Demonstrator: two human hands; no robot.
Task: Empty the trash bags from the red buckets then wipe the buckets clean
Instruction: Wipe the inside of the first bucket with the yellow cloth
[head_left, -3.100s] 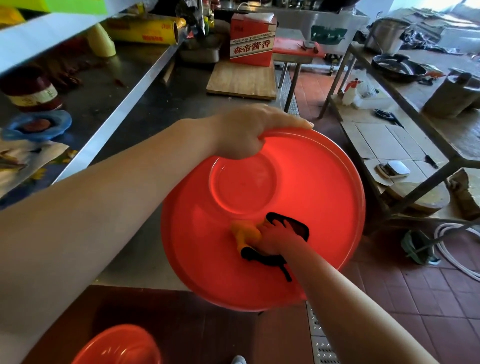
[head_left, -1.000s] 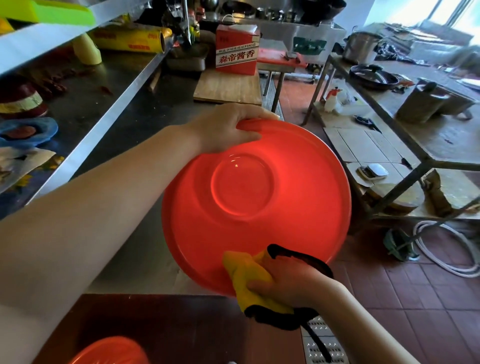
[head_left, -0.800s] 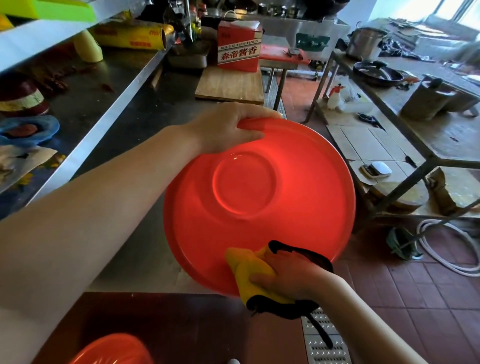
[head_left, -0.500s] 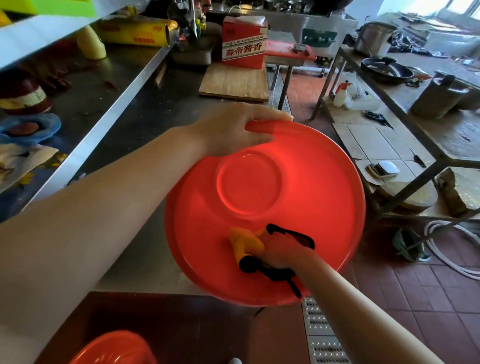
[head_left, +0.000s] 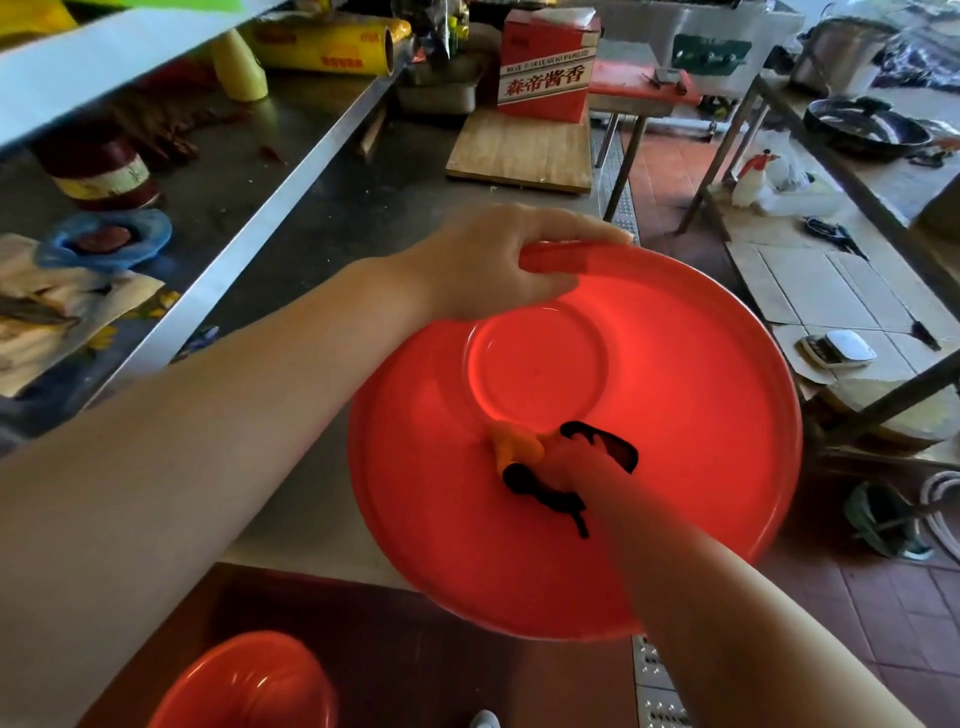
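A wide red bucket (head_left: 691, 415) is tipped toward me over the edge of the steel counter, its open mouth facing the camera. My left hand (head_left: 493, 265) grips its upper rim, fingers curled over the edge. My right hand (head_left: 566, 462) is deep inside the bucket, holding a yellow cloth with black trim (head_left: 514, 447) against the inner wall just below the round base. A second red bucket (head_left: 249, 680) stands on the floor at the bottom left, only partly in view.
The steel counter (head_left: 322, 187) holds a wooden board (head_left: 519, 150) and a red carton (head_left: 545, 73). A shelf on the left carries a jar, a blue dish and a yellow roll. Metal tables with pans (head_left: 862, 130) stand on the right over a red tiled floor.
My right hand has pushed the cloth from the bucket's lower rim up and deeper inside, toward the base. My left hand stays on the upper rim.
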